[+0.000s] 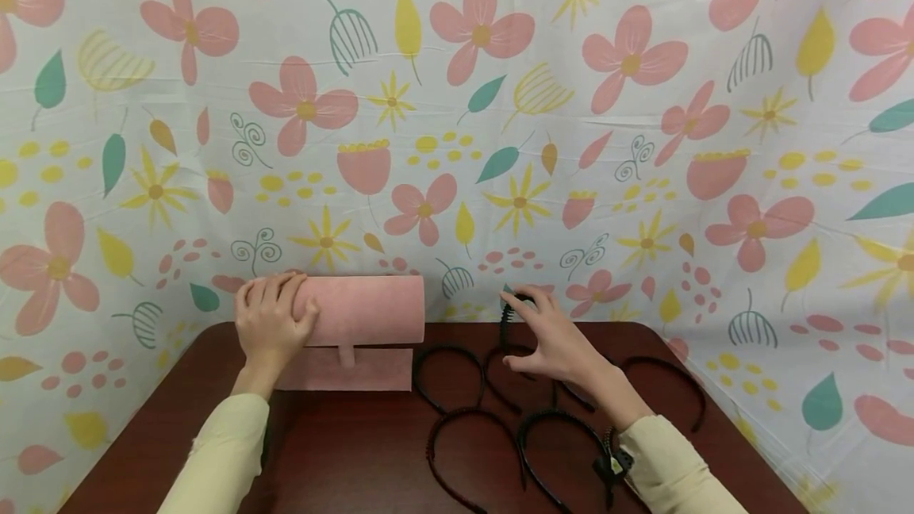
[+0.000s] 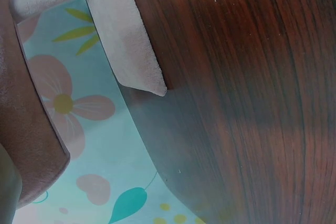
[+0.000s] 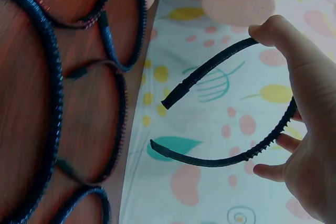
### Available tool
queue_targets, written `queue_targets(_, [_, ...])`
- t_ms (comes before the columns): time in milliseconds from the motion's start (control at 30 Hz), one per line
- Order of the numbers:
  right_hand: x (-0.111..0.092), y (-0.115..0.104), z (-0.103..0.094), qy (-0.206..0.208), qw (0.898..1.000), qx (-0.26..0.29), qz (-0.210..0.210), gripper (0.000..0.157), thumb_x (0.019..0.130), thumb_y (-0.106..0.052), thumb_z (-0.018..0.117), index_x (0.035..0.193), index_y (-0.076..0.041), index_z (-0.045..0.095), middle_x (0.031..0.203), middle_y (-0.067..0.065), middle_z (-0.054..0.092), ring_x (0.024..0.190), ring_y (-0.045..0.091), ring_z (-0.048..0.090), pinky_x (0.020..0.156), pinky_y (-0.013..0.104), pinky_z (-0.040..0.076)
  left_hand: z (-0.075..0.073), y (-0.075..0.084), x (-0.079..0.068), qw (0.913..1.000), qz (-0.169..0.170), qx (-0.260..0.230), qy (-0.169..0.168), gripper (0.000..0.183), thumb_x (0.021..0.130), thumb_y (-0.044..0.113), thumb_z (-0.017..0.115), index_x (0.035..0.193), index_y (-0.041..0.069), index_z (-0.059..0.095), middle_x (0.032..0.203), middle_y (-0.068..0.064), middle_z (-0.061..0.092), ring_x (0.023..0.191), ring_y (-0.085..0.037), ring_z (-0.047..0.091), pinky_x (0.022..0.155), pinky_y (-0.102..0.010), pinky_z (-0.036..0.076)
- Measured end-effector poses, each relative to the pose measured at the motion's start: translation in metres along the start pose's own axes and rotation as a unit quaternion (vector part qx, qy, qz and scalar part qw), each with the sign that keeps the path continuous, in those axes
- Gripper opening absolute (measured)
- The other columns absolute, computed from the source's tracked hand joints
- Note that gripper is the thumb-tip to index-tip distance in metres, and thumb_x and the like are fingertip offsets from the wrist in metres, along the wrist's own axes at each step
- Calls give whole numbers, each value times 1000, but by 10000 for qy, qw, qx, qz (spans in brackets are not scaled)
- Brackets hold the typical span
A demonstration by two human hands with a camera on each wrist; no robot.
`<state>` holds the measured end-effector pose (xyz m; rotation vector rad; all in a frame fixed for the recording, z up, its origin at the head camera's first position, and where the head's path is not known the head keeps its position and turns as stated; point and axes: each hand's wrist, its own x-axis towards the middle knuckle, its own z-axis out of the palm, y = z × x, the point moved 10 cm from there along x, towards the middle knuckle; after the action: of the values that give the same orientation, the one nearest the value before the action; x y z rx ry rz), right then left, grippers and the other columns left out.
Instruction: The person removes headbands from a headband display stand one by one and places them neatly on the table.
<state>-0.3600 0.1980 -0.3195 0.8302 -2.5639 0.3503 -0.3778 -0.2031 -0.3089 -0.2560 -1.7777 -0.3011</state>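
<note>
A pink plush headband display stand [image 1: 364, 308], a thick horizontal roll on a short post and flat base, stands at the back left of the table. My left hand [image 1: 274, 312] grips the roll's left end, fingers over the top and thumb at the front. The left wrist view shows the roll [image 2: 31, 108] and the stand's base [image 2: 126, 40]. My right hand [image 1: 560, 339] holds a black toothed headband [image 3: 210, 69] raised at the table's back edge, its two ends pointing away from the palm. Fingers partly hide its arch.
Several dark headbands lie on the brown table [image 1: 343, 450], including a reddish-black one [image 1: 432, 450], a black one [image 1: 524, 450] and one at the far right [image 1: 700, 387]. A flower-printed cloth [image 1: 457, 125] hangs behind the table.
</note>
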Motion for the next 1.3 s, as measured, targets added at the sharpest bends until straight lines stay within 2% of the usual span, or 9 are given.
queue_targets(233, [-17,17,-5,12,9999,-2,121,96,76,-43,82,156,-24,32,154,15,31,134,49,33,89,63,48,1,-1,-1,10000,0,6,2,49,85,45,46,106,9,74,106,-12,71,102,-40,61,99,-59,40])
queue_targets(367, [-27,30,-7,-22,9996,-19,289,96,75,-44,82,156,-28,32,150,14,34,131,44,33,87,59,48,1,-2,-1,10000,6,6,29,50,86,45,46,106,10,74,106,-12,71,102,-40,61,99,-59,40])
queue_targets(467, [-37,39,-8,-29,9993,-118,367,95,75,-45,82,155,-27,35,148,13,35,131,44,33,87,58,48,1,-2,-1,10000,12,2,47,50,86,45,46,106,10,74,106,-12,71,102,-40,61,99,-59,40])
queue_targets(667, [-56,56,-10,47,9986,-277,450,94,73,-39,85,153,-21,39,146,18,36,131,49,33,87,64,46,2,-2,-1,10000,22,-19,31,50,86,45,45,106,9,74,107,-12,71,103,-39,61,99,-58,40])
queue_targets(1033, [-85,79,-15,-30,9967,-397,710,94,72,-39,84,153,-22,39,142,21,40,124,46,36,82,61,47,0,-1,-1,10000,-4,-43,9,50,86,44,46,106,9,74,106,-13,71,103,-40,60,99,-59,40])
queue_targets(1300, [-105,93,-20,-62,9942,-552,925,95,71,-41,84,153,-23,39,143,19,40,124,50,37,82,64,46,1,-1,-1,10000,10,-42,-4,49,86,44,46,106,10,74,107,-12,71,103,-39,60,100,-59,39])
